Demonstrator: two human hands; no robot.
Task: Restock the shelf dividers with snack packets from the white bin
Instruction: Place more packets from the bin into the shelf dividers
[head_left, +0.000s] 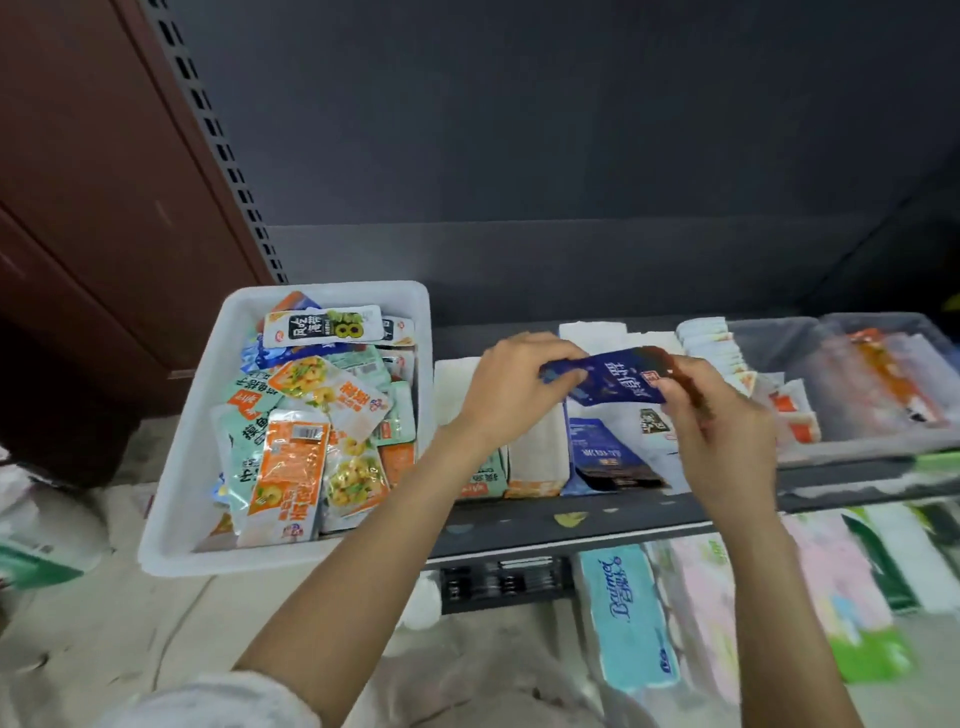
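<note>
I hold a blue packet (613, 376) between both hands, just right of the white bin (182, 467) and above the shelf (545, 519). My left hand (511, 387) pinches its left end, fingers (563, 349) curled over the top edge. My right hand (722, 431) grips its right end, fingers (675, 384) curled round it. Below the packet, the dividers (563, 447) hold upright rows of packets, one row blue like mine. The bin, left of the dividers, is heaped with orange, green and white packets (311, 415).

Both hands' grip (613, 384) holds a blue packet (615, 376) above the dividers (566, 441).
</note>
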